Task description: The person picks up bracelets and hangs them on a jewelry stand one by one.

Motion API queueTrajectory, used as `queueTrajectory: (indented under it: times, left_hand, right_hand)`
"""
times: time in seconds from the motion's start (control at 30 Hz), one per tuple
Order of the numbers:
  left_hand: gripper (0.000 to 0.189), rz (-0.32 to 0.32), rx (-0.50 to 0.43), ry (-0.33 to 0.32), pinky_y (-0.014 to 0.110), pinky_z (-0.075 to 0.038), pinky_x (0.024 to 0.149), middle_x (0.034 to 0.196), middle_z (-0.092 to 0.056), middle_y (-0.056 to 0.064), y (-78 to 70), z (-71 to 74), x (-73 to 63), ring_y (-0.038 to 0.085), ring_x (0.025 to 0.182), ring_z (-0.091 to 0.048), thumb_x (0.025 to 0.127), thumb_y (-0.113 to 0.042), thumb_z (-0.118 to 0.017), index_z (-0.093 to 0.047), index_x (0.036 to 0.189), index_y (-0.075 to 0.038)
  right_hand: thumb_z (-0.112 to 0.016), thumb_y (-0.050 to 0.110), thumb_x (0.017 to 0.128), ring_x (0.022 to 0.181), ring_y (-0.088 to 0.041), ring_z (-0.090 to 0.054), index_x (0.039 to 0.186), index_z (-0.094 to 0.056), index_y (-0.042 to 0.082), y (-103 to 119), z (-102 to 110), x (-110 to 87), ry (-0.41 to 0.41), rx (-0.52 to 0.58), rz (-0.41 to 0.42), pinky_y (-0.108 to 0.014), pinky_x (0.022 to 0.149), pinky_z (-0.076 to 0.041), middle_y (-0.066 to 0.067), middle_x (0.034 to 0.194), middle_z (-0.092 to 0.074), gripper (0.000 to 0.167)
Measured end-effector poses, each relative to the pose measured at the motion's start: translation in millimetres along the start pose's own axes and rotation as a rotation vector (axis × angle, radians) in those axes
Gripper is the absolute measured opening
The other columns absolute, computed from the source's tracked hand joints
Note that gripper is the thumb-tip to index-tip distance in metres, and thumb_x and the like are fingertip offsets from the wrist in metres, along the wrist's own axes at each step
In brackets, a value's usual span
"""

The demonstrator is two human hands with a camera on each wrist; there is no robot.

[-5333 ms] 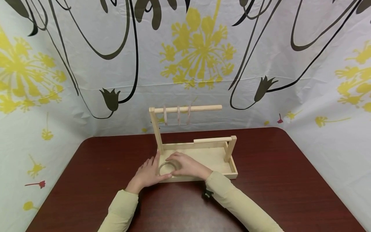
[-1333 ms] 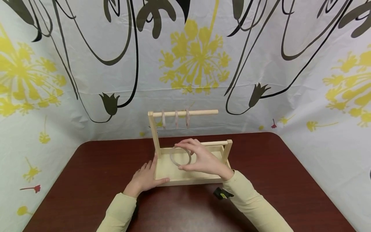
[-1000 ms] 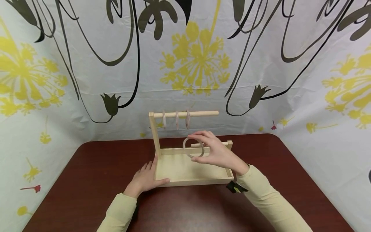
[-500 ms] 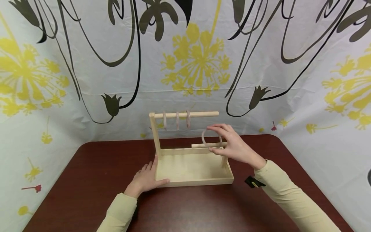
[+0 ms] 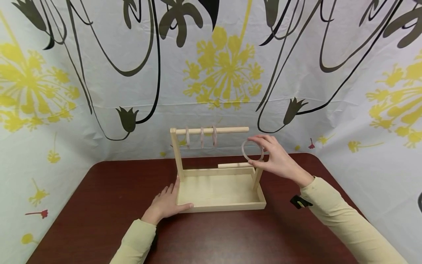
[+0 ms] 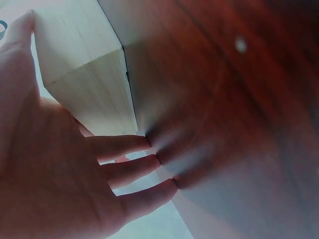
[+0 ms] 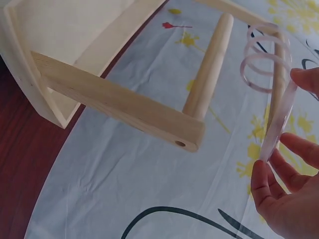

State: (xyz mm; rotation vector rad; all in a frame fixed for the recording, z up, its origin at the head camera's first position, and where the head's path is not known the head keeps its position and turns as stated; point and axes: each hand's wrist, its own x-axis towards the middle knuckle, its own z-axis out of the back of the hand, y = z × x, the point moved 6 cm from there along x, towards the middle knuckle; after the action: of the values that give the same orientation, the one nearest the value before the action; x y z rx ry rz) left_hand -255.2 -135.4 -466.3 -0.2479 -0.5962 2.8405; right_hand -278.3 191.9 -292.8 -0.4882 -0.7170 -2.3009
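A pale pink translucent bangle (image 5: 243, 149) is pinched by my right hand (image 5: 278, 161) between the thumb and fingers. It is held up above the right post of a wooden bangle stand (image 5: 221, 208), right of the upper rod's (image 5: 232, 129) free tip. Three similar bangles (image 5: 215, 136) hang apart on that rod. At the stand's left front corner rests my left hand (image 5: 165, 205), its thumb along the front wall. In the left wrist view its fingers (image 6: 132, 146) are extended, tips at the table, beside the stand's wooden wall (image 6: 94, 94).
A shorter lower rod (image 5: 232, 165) runs left from the stand's right post (image 5: 258, 178). The stand stands on a dark red-brown table (image 5: 211, 238). Behind it hangs a white cloth (image 5: 148, 143) with yellow and grey plant patterns.
My right hand has lifted the bangle from the tray's left end and carried it up and right, past the upper rod's tip. My left hand stays at the stand's corner.
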Motion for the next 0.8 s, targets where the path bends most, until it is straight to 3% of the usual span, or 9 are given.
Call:
queueTrajectory:
  times: [0.4,0.6,0.8]
  left_hand:
    - [0.112,0.001,-0.001,0.005,0.064,-0.031,0.099,0.145,-0.033,0.033,-2.5,2.4,-0.2,0.050,0.132,-0.032,0.080,-0.066,-0.065,-0.012,0.154,0.000]
    - [0.112,0.002,-0.006,0.008,0.064,-0.031,0.099,0.145,-0.033,0.033,-2.2,1.9,-0.6,0.050,0.132,-0.032,0.080,-0.066,-0.065,-0.012,0.154,-0.001]
    - [0.113,0.014,-0.013,0.014,0.064,-0.030,0.100,0.145,-0.033,0.033,-1.3,1.3,-1.1,0.050,0.133,-0.031,0.080,-0.066,-0.065,-0.011,0.154,-0.001]
  right_hand:
    - [-0.080,0.015,0.080,0.102,-0.029,-0.048,0.140,-0.050,0.007,-8.2,7.0,23.2,-0.108,0.059,-0.020,-0.042,0.078,-0.043,-0.015,0.132,-0.048,0.067]
    - [-0.077,0.017,0.084,0.101,-0.030,-0.044,0.141,-0.052,0.014,-10.1,0.8,33.3,-0.104,0.095,-0.024,-0.040,0.077,-0.040,-0.015,0.132,-0.043,0.063]
    - [-0.074,0.017,0.087,0.101,-0.030,-0.044,0.144,-0.048,0.013,-20.7,-12.9,41.5,-0.055,0.184,-0.094,-0.046,0.080,-0.042,-0.016,0.130,-0.042,0.062]
